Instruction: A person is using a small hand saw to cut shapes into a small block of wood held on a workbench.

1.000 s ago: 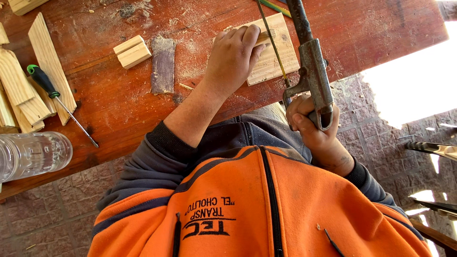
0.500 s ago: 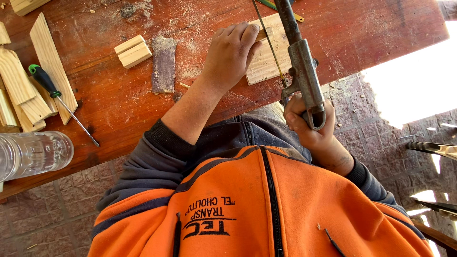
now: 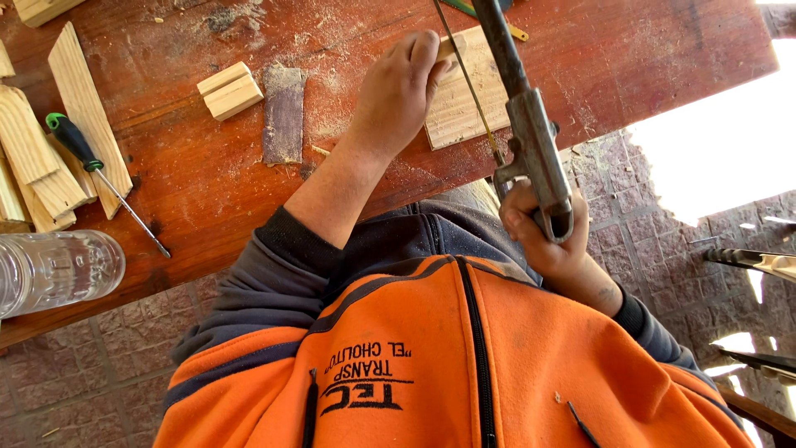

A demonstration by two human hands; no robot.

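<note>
On the red workbench [image 3: 249, 191], just right of a small dark wood piece [image 3: 283, 114], the left hand [image 3: 398, 95] presses flat, fingers spread, on a pale wooden board [image 3: 456, 108], while the right hand [image 3: 543, 236] is clenched tight around a grey hacksaw [image 3: 531, 141] handle at the bench's near edge.

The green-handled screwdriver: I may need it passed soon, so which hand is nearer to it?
Left. The left hand presses on the wooden piece on the bench, closer to the green-handled screwdriver. The right hand grips the hacksaw at the bench edge, farther away.
</note>
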